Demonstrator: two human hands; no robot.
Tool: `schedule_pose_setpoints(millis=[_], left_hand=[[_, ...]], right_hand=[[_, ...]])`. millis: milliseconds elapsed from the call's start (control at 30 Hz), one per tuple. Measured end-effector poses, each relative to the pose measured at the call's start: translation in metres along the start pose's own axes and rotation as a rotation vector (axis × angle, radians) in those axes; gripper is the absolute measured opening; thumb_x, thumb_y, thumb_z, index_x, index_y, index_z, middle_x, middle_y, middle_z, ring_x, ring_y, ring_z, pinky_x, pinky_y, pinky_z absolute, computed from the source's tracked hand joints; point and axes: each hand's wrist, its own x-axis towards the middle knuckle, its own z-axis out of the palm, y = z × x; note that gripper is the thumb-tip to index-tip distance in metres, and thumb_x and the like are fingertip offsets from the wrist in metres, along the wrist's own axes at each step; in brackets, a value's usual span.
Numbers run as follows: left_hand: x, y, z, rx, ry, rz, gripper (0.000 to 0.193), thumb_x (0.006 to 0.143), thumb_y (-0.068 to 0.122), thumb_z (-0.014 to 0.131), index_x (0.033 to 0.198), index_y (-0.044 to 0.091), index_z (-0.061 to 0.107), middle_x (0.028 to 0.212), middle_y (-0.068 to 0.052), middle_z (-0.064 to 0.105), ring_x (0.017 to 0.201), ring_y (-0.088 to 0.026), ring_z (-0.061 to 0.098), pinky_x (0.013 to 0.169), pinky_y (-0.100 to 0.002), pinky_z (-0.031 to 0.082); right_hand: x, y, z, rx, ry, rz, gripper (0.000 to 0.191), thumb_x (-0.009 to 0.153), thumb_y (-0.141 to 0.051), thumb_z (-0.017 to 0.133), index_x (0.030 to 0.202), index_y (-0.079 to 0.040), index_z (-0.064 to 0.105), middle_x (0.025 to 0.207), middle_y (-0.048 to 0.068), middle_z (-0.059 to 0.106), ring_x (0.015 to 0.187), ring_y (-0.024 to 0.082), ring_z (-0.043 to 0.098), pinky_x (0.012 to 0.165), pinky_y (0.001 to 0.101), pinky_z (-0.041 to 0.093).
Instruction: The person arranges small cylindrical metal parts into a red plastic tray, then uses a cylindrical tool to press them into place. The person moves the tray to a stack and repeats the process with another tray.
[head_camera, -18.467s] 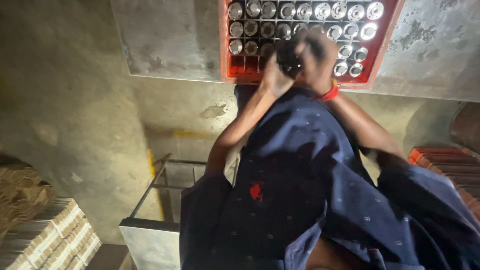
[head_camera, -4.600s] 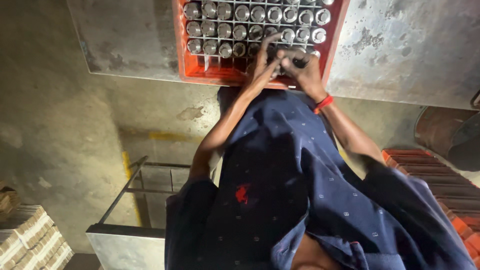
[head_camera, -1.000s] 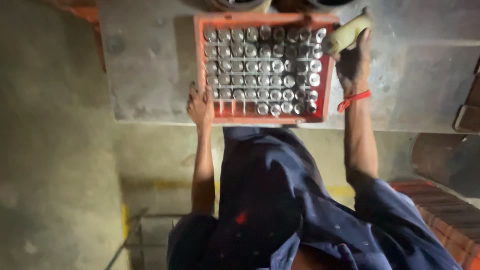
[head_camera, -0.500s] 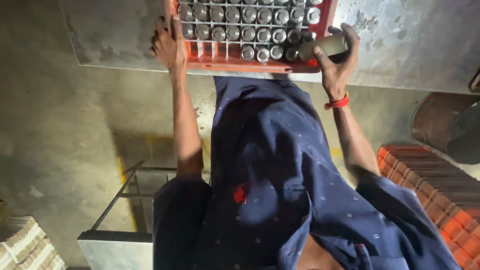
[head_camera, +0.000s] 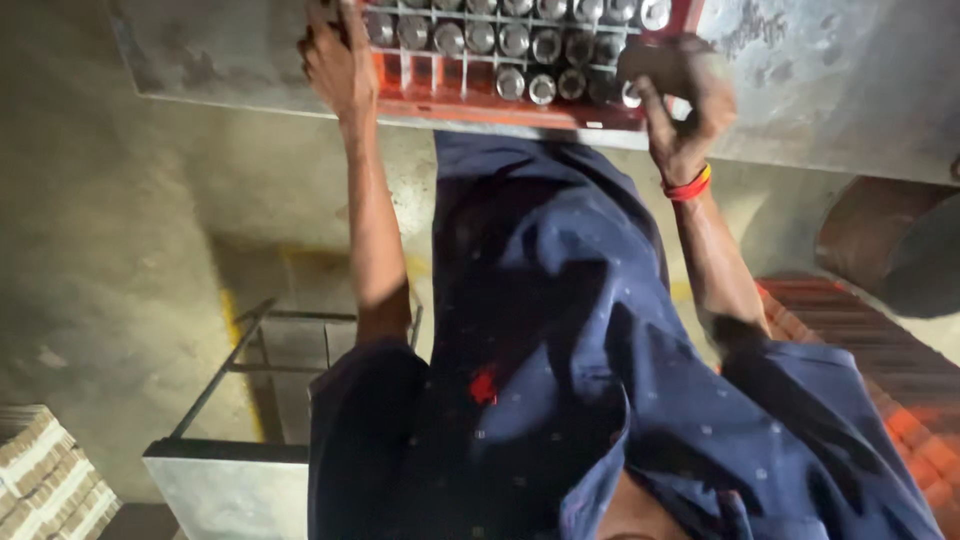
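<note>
A red crate (head_camera: 500, 105) of capped glass bottles (head_camera: 480, 38) stands on a grey metal table (head_camera: 830, 80) at the top of the view. My left hand (head_camera: 335, 62) grips the crate's left near corner, fingers curled over the rim. At the crate's right near corner, my right hand (head_camera: 685, 110), with a red and yellow wristband, is closed around a blurred glass bottle (head_camera: 650, 62). My dark blue shirt fills the lower middle of the view.
Another red crate (head_camera: 900, 400) lies low on the right, beside a dark round drum (head_camera: 900, 250). A metal frame trolley (head_camera: 250, 370) stands on the concrete floor at the left, with stacked cardboard (head_camera: 40, 480) in the bottom left corner.
My right hand has brought the bottle down from the crate's far right corner to its near right corner. My left hand has stayed on the crate's left side. The view has tilted downward.
</note>
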Motion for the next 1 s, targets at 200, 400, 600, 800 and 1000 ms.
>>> schedule_pose_setpoints(millis=[200, 400, 600, 800, 1000], left_hand=[[-0.001, -0.001, 0.0, -0.075, 0.004, -0.007, 0.064, 0.103, 0.066, 0.042, 0.135, 0.013, 0.057, 0.108, -0.017, 0.076, 0.106, -0.042, 0.066, 0.091, -0.055, 0.052], [0.0, 0.002, -0.003, -0.1, -0.061, -0.023, 0.067, 0.102, 0.067, 0.038, 0.135, 0.013, 0.058, 0.106, -0.013, 0.078, 0.11, -0.04, 0.065, 0.095, -0.055, 0.049], [-0.002, 0.002, -0.007, -0.119, -0.062, -0.033, 0.069, 0.103, 0.067, 0.037, 0.138, 0.011, 0.057, 0.112, -0.017, 0.074, 0.108, -0.042, 0.064, 0.094, -0.055, 0.048], [0.003, 0.006, -0.01, -0.081, -0.061, -0.041, 0.069, 0.103, 0.067, 0.033, 0.134, 0.012, 0.06, 0.11, -0.015, 0.076, 0.108, -0.042, 0.066, 0.094, -0.055, 0.049], [0.001, 0.013, -0.009, -0.093, -0.012, -0.009, 0.071, 0.102, 0.068, 0.034, 0.134, 0.01, 0.059, 0.111, -0.021, 0.074, 0.107, -0.045, 0.064, 0.09, -0.057, 0.049]], right_hand=[[-0.012, 0.01, -0.007, -0.064, 0.002, -0.088, 0.049, 0.082, 0.002, 0.081, 0.129, 0.0, 0.068, 0.12, 0.028, 0.065, 0.106, 0.039, 0.068, 0.091, 0.0441, 0.058], [-0.015, 0.017, -0.025, -0.169, 0.105, -0.133, 0.044, 0.085, 0.007, 0.082, 0.126, 0.001, 0.069, 0.12, 0.023, 0.068, 0.109, 0.036, 0.07, 0.093, 0.0453, 0.059], [-0.021, 0.029, -0.031, -0.097, 0.194, -0.059, 0.032, 0.094, 0.004, 0.079, 0.124, 0.002, 0.068, 0.118, 0.02, 0.071, 0.11, 0.035, 0.073, 0.097, 0.0443, 0.061], [-0.013, 0.053, -0.021, -0.103, 0.076, -0.096, 0.05, 0.086, -0.001, 0.085, 0.131, -0.002, 0.064, 0.127, 0.022, 0.068, 0.119, 0.04, 0.068, 0.104, 0.0476, 0.057], [0.012, 0.062, -0.022, -0.235, -0.007, -0.169, 0.053, 0.082, 0.002, 0.086, 0.131, -0.004, 0.066, 0.125, 0.019, 0.069, 0.117, 0.041, 0.068, 0.105, 0.0486, 0.054]])
